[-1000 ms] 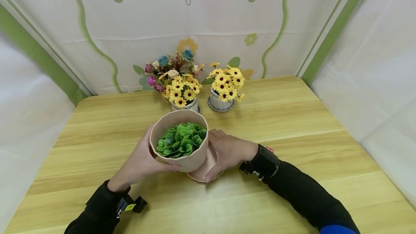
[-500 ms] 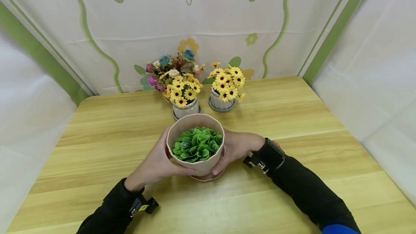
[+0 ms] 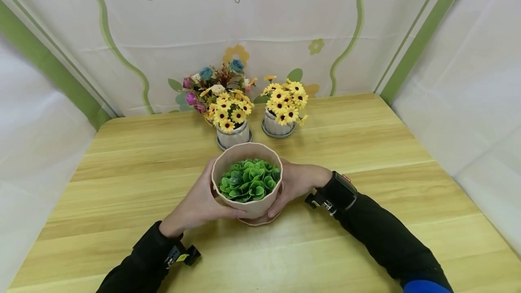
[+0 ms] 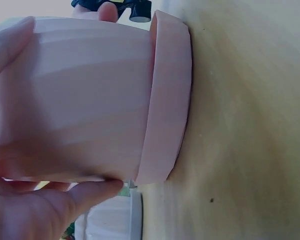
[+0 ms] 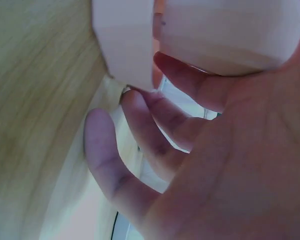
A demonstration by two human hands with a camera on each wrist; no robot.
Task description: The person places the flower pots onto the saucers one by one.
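A pale pink flower pot [image 3: 254, 208] with green leafy artificial foliage [image 3: 250, 180] inside stands in its matching saucer [image 3: 259, 221], near the middle of the table. My left hand [image 3: 199, 198] grips the pot from the left, thumb across the front and fingers round the back. On the other side my right hand [image 3: 295, 182] holds the pot low down, its thumb close above the saucer's rim. In the right wrist view the index finger [image 5: 185, 77] lies along the pot's base, and other fingertips are right at the saucer [image 5: 122, 45]. The left wrist view shows the pot's base inside the saucer's wall [image 4: 169, 100].
Behind the pot stand two grey-white pots of yellow daisies, a left pot [image 3: 234, 138] and a right pot [image 3: 278, 126], both on grey saucers. A mixed bouquet [image 3: 203, 85] with blue and purple flowers is at the back left. A printed curtain [image 3: 277, 26] hangs behind the wooden table [image 3: 142, 166].
The pot and left hand have moved right, and the pot now covers most of the saucer. My right hand's thumb has gone from the saucer to the pot's lower side.
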